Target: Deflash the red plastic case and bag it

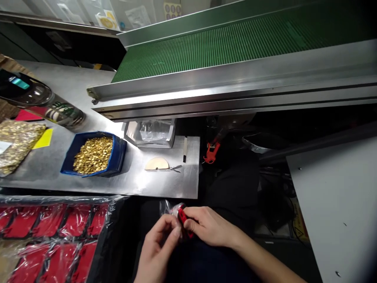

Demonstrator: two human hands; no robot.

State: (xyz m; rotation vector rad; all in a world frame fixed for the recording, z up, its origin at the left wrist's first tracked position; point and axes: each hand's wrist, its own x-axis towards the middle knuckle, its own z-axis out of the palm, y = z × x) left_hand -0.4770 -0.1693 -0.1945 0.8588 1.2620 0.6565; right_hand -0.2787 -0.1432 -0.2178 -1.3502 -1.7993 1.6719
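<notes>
My right hand [207, 225] is closed on a small red plastic part [182, 216], gripping it between thumb and fingers. Just left of it, my left hand [161, 241] pinches at a crinkled clear plastic bag [176, 209] that sits against the red part. The fingers partly cover both things, so the bag's contents do not show clearly. Both hands are close together over my dark-clothed lap, in front of the metal table [165, 186].
A blue bin [118, 157] of small brass-coloured pieces stands on the table, near a clear tray [153, 143] and a pale half-round piece [157, 163]. Wrapped red parts [75, 220] fill a box at lower left. A green conveyor belt [206, 49] crosses above; a white panel [332, 169] is right.
</notes>
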